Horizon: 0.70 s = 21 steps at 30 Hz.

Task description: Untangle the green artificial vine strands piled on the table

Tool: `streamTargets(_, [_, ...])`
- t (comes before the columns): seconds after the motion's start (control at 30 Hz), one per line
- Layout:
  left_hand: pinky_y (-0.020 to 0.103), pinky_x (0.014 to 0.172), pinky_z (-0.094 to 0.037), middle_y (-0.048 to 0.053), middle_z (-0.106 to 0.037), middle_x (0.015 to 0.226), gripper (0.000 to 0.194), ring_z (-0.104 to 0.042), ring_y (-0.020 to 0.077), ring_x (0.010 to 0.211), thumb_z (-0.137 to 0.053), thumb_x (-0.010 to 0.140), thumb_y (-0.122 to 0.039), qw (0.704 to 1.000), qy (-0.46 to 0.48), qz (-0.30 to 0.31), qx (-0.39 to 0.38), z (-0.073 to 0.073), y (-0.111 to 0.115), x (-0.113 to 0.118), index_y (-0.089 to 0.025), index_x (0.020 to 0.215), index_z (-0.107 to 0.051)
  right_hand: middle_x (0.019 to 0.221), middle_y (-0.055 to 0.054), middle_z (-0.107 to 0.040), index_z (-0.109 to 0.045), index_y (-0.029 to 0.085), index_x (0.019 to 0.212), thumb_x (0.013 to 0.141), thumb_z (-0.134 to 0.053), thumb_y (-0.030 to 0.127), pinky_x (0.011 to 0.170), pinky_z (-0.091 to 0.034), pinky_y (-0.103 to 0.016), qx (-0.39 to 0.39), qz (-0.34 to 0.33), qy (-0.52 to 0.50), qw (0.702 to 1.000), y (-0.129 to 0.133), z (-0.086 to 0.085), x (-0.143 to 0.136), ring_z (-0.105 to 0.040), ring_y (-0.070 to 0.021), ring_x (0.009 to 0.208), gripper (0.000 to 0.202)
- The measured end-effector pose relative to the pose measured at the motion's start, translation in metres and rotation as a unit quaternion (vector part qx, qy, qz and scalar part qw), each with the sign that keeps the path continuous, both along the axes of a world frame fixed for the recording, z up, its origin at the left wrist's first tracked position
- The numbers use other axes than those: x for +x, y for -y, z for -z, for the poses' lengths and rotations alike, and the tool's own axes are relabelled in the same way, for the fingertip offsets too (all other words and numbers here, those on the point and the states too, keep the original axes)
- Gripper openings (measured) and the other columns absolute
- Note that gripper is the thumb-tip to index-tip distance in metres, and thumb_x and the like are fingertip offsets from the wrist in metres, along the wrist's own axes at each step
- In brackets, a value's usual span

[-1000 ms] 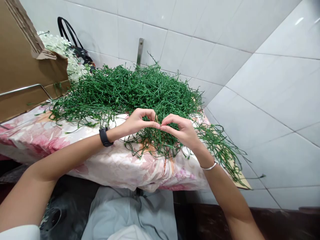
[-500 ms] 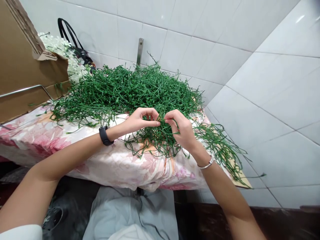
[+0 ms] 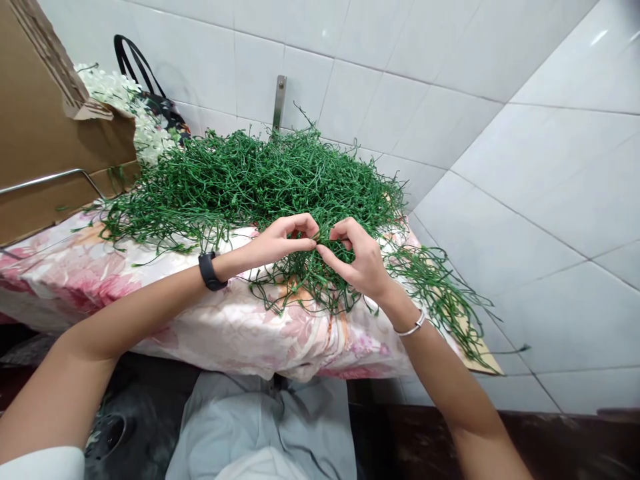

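Observation:
A big heap of thin green artificial stems (image 3: 260,177) lies on a table covered with a pink floral cloth (image 3: 230,327). At the heap's near edge, my left hand (image 3: 280,241) and my right hand (image 3: 357,260) meet fingertip to fingertip. Both pinch the same thin green stem (image 3: 320,245) between thumb and forefinger. A black watch sits on my left wrist and a silver bangle on my right. More green stems (image 3: 440,293) trail off the table's right corner.
A brown cardboard box (image 3: 45,133) stands at the left with a metal rail (image 3: 50,177) before it. White artificial flowers (image 3: 125,107) and a black bag (image 3: 160,103) sit behind the heap. White tiled walls close in at the back and right.
My right hand lifted and turned, then its fingers came back to meet the left fingertips on the stem. My left hand barely moved.

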<state>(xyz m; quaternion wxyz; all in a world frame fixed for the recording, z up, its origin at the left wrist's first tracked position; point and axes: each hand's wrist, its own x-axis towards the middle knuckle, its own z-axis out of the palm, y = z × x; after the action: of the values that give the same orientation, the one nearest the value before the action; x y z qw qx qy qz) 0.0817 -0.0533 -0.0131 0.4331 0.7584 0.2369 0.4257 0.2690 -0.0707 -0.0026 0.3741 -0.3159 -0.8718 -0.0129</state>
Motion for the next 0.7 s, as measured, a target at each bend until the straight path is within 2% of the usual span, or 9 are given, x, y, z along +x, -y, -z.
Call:
streamTargets(0.2, [0.022,0.066,-0.034,-0.002,-0.046,0.075,0.004,-0.043,0.0079,0.070,-0.052,0.072,-0.016,0.999,0.002,0.027,-0.036,-0.0004,-0.0013,0.0000,-0.015,0.076,-0.052,0.072,-0.002,-0.044,-0.039,0.020,0.078,0.078,-0.054,0.029,0.061,-0.039,-0.026,0.073,0.035,0.028,0.996,-0.0028,0.0044,-0.0019,-0.044,-0.0128,0.067,0.017])
streamTargets(0.37, [0.022,0.065,-0.034,-0.001,-0.049,0.073,0.006,-0.044,0.0082,0.069,-0.050,0.072,-0.015,0.998,-0.012,0.031,-0.046,-0.0016,-0.0012,0.0002,-0.014,0.076,-0.054,0.072,-0.003,-0.047,-0.040,0.020,0.077,0.079,-0.049,0.024,0.061,-0.040,-0.028,0.145,0.056,0.063,0.986,0.0003,0.0056,-0.0059,-0.045,-0.0150,0.068,0.010])
streamTargets(0.53, [0.022,0.065,-0.035,-0.001,-0.051,0.074,0.009,-0.045,0.0082,0.069,-0.052,0.072,-0.016,0.997,-0.010,0.045,-0.062,-0.0015,0.0001,0.0007,-0.014,0.080,-0.055,0.068,-0.003,-0.048,-0.044,0.019,0.075,0.078,-0.047,0.019,0.060,-0.039,-0.029,0.162,0.062,0.080,0.982,0.0016,0.0046,-0.0069,-0.044,-0.0156,0.066,0.004])
streamTargets(0.7, [0.021,0.062,-0.034,-0.002,-0.048,0.071,0.009,-0.043,0.0071,0.065,-0.058,0.074,-0.022,0.997,0.003,0.035,-0.069,-0.0043,0.0026,-0.0002,-0.014,0.075,-0.053,0.074,-0.005,-0.051,-0.046,0.019,0.081,0.079,-0.044,0.018,0.065,-0.041,-0.031,0.179,0.035,0.103,0.978,-0.0008,0.0044,-0.0037,-0.046,-0.0171,0.072,0.003])
